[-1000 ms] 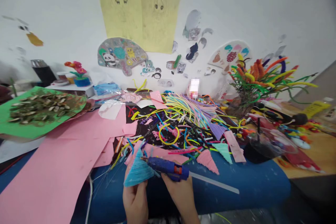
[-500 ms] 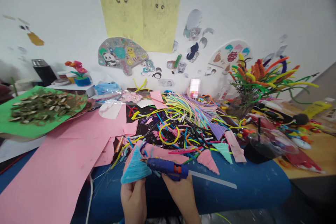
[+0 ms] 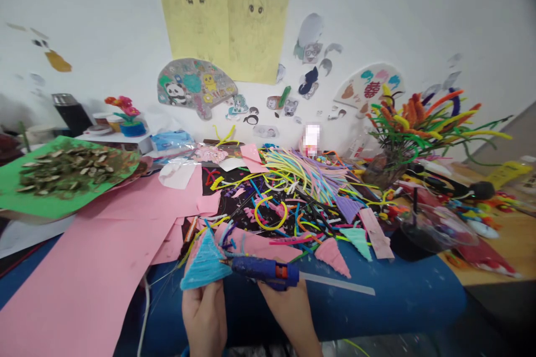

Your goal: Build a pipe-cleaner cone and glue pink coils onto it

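My left hand point(image 3: 205, 315) holds a light blue cone wrapped in pipe cleaner point(image 3: 204, 262) by its wide bottom edge, low in the view. My right hand point(image 3: 288, 312) grips a dark blue glue gun point(image 3: 264, 271) lying sideways, its nozzle touching the cone's right side. A clear glue stick point(image 3: 339, 284) sticks out of the gun's back toward the right. Both hands are closed around what they hold, above the blue tabletop point(image 3: 402, 295).
Pink paper sheets point(image 3: 104, 245) cover the left. Loose coloured pipe cleaners point(image 3: 285, 201) and small pink and teal cones point(image 3: 339, 245) lie ahead. A green board with dried bits point(image 3: 62, 173) sits far left; a pipe-cleaner bouquet point(image 3: 414, 122) and a clear dome point(image 3: 431, 228) stand right.
The blue cone and my left hand have shifted left and slightly down. The glue gun followed left, its nozzle staying on the cone.
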A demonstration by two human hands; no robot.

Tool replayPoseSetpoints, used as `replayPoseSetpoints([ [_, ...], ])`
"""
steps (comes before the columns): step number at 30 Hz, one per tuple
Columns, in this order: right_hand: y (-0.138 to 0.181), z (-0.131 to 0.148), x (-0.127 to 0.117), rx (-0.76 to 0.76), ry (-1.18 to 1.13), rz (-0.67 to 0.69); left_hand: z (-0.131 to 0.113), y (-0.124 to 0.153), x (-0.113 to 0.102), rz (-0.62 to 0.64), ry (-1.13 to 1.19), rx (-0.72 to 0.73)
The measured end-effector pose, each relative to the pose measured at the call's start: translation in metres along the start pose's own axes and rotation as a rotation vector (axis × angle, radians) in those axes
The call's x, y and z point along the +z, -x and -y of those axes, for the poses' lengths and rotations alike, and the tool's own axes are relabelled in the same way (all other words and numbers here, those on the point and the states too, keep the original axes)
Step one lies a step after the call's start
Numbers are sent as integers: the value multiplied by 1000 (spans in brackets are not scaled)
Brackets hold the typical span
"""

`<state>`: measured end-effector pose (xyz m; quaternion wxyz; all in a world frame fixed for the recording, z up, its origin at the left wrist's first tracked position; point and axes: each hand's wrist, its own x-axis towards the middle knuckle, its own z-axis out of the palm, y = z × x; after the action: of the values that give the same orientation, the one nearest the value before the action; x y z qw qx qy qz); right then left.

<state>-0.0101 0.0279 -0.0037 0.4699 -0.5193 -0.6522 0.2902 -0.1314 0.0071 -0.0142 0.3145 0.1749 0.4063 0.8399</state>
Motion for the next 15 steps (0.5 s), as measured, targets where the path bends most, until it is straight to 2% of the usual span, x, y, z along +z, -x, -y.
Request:
replayPoseSetpoints([
  [4,2,-5,1,26,-5,43,-5,-3,0,-24,-10,25],
  [9,3,-7,3,46,-51,54,-9,-10,0,-73,18,-23],
  [15,2,3,-1,60,-182,146,0,-4,-2,-18,-19,-20],
])
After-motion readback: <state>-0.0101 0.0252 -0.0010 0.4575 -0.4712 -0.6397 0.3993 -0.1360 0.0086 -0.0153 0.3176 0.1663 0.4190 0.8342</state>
